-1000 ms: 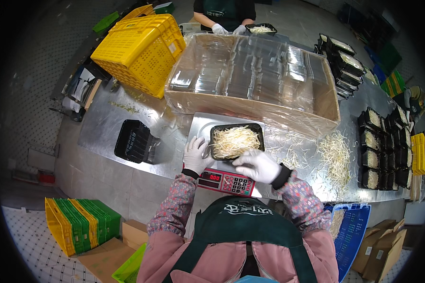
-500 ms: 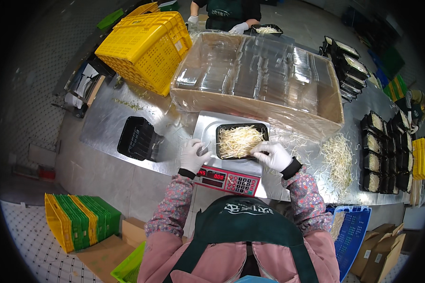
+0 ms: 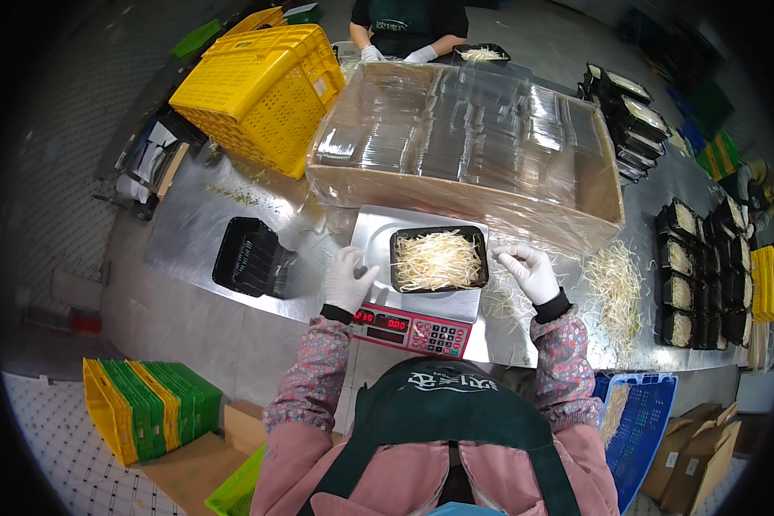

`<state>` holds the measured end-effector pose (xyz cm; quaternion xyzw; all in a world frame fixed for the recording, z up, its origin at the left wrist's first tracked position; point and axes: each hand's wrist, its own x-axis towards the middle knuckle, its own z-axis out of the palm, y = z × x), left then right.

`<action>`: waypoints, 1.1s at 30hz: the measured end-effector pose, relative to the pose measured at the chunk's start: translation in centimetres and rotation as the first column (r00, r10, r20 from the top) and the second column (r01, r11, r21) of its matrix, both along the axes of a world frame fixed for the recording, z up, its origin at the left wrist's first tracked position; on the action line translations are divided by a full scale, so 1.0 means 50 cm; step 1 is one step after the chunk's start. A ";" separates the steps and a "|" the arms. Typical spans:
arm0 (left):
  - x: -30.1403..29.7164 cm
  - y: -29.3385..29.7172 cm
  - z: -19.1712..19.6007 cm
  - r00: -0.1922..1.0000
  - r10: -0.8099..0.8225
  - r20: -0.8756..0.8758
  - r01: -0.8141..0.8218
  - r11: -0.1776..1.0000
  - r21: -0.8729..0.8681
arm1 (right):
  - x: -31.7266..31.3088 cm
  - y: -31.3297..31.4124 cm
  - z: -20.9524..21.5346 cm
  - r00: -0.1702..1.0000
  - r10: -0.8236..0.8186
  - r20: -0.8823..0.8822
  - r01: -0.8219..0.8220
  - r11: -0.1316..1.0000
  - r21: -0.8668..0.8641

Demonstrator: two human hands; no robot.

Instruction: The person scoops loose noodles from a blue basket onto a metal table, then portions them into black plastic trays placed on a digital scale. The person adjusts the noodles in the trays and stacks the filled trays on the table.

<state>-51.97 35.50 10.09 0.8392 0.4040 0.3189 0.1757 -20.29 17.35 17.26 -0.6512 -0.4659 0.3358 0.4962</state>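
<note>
A black tray (image 3: 407,283) heaped with pale bean sprouts (image 3: 439,259) sits on the steel pan of a scale (image 3: 374,225). The scale's red panel (image 3: 411,331) has lit digits and a keypad. My gloved left hand (image 3: 349,279) rests left of the tray, fingers and thumb apart, holding nothing. Just off the tray's right rim is my gloved right hand (image 3: 529,273). Its thumb and forefinger come together in a pinch; whatever they hold is too small to make out. Loose sprouts (image 3: 615,288) lie in a pile farther right.
Behind the scale stands a plastic-lined carton (image 3: 473,193) of clear lids, beside a yellow crate (image 3: 254,95). Empty black trays (image 3: 248,258) lie left; filled trays (image 3: 679,292) are stacked right. A blue basket (image 3: 641,439) stands near my right. A co-worker (image 3: 404,30) is across the table.
My right hand has drawn back from the sprouts to just right of the tray. My left hand has barely shifted. The scale's digits differ. The co-worker's hands have come closer together.
</note>
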 end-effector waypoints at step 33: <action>0.144 -0.055 0.150 0.935 -0.332 0.128 0.321 0.942 0.099 | 0.007 -0.007 -0.013 0.990 -0.140 -0.025 0.142 0.984 0.105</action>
